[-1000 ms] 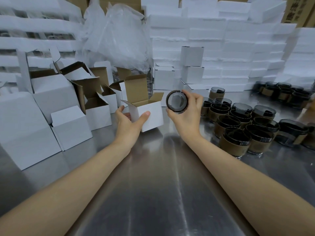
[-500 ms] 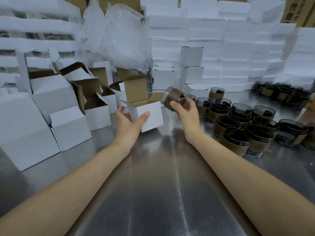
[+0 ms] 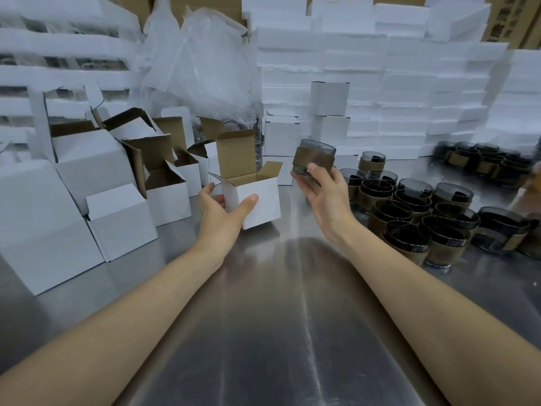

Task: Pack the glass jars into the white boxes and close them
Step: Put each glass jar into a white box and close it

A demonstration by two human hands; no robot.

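My left hand (image 3: 224, 210) grips the near left corner of a small white box (image 3: 259, 197) that stands on the steel table with its brown-lined lid and flaps up. My right hand (image 3: 323, 190) holds a dark glass jar (image 3: 313, 160) with a brown paper band, upright, in the air just right of the box and slightly above its rim. Several more banded jars (image 3: 415, 218) stand grouped on the table at the right.
Open white boxes (image 3: 164, 183) and closed ones (image 3: 120, 224) crowd the left side. Stacked white foam blocks (image 3: 395, 92) and a crumpled plastic bag (image 3: 205, 65) fill the back. Another jar cluster (image 3: 491, 162) sits far right. Bare steel table (image 3: 278, 317) lies in front.
My right hand has turned the jar from lying on its side with its mouth facing me to upright, and shifted it slightly right of the box. My left hand keeps its hold on the box.
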